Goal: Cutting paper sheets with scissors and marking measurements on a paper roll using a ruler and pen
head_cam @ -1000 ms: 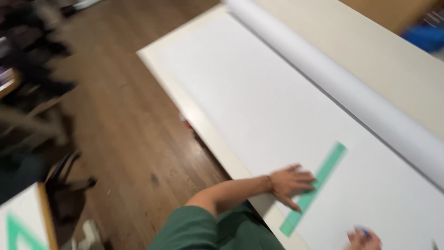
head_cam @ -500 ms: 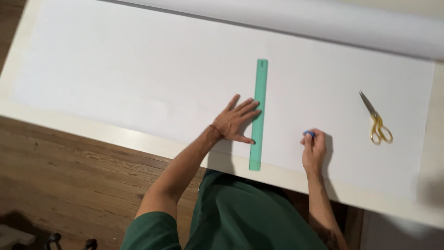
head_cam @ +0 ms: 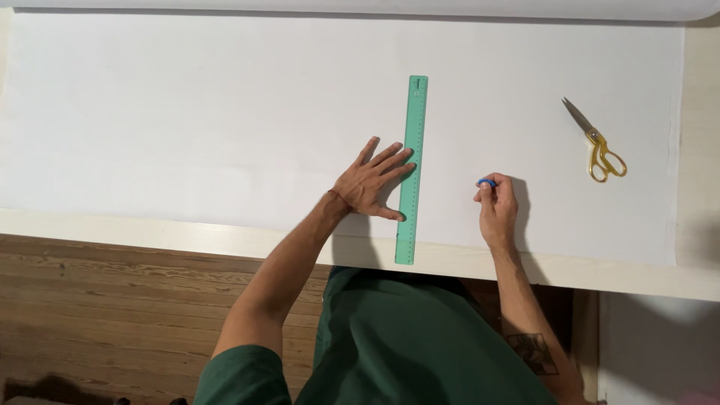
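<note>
A long green ruler [head_cam: 412, 150] lies on a wide white sheet of paper [head_cam: 187, 112], pointing away from me, its near end over the table's front edge. My left hand [head_cam: 371, 184] rests flat on the paper with spread fingers, the fingertips touching the ruler's left side. My right hand [head_cam: 495, 206] sits to the right of the ruler, its fingers closed around a small blue object [head_cam: 486, 181] held against the paper.
Yellow-handled scissors [head_cam: 598, 146] lie on the paper at the right. The rolled part of the paper [head_cam: 375, 6] runs along the far edge. The pale table edge [head_cam: 150, 232] borders a wooden floor [head_cam: 112, 315] at the left.
The view has swung from the floor side to straight over the table. My left hand stays on the ruler and my right hand keeps hold of the blue object.
</note>
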